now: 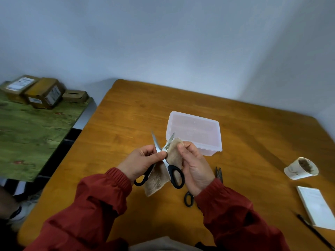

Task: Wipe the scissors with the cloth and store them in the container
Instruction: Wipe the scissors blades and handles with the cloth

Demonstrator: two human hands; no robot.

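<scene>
Black-handled scissors (173, 172) are held above the table with their steel blades spread apart and pointing away from me. My left hand (143, 161) grips them near the pivot, thumb on the blade. My right hand (194, 167) holds a beige cloth (159, 180) wrapped round the right blade; the cloth hangs down behind the handles. A clear plastic container (194, 131) stands without a lid just beyond my hands. A second pair of black scissors (188, 199) lies on the table under my right wrist, mostly hidden.
A paper cup (301, 169) with brown residue sits at the right, near a white notepad (317, 205) and a black pen (315, 231). Dark thread snips (219, 173) lie beside my right hand. A green-topped side table (32, 134) with cardboard boxes (43, 92) stands left.
</scene>
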